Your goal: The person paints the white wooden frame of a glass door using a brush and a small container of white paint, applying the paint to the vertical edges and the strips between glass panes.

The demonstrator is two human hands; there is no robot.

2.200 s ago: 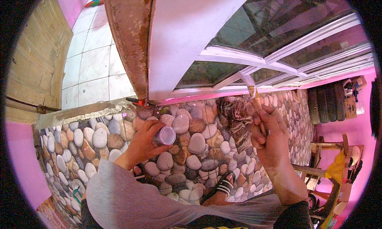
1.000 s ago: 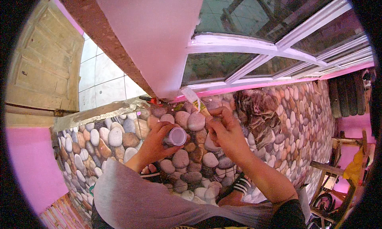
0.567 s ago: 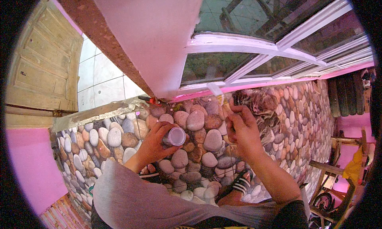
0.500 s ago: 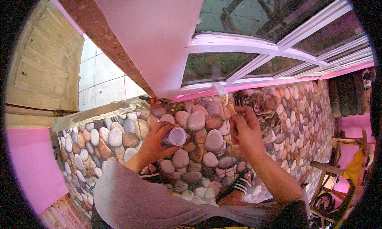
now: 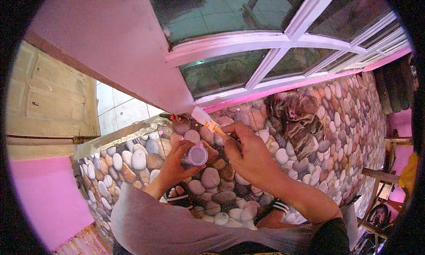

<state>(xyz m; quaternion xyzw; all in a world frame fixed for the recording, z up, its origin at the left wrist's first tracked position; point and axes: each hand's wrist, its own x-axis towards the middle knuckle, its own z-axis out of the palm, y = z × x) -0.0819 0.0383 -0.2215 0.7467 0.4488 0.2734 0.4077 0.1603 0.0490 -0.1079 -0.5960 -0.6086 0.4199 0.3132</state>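
Observation:
My left hand [image 5: 177, 166] is closed around a small translucent plastic cup [image 5: 198, 155], seen with its round rim facing up. My right hand [image 5: 245, 155] grips a paintbrush [image 5: 205, 121] with pale bristles, angled up and to the left above the cup. The bristle end lies in line with the lower left corner of the white-framed glass panels [image 5: 274, 62], beside a pale pink upright [image 5: 110, 56]; whether it touches them I cannot tell. Right of the brush, a dark crumpled sheet [image 5: 294, 122] lies on the pebble-patterned floor [image 5: 336, 122].
A worn wooden door [image 5: 51, 91] and white tiles [image 5: 124, 113] are at left, behind a rough threshold [image 5: 113, 135]. A red-and-black object [image 5: 169, 117] lies by the upright's base. Tyres [image 5: 392, 84] and wooden framework [image 5: 378, 177] stand at right. My sandalled feet show below.
Since half a second ago my right hand has swung left with the brush, toward the cup. The view has shifted, so the glass panels sit higher and farther left.

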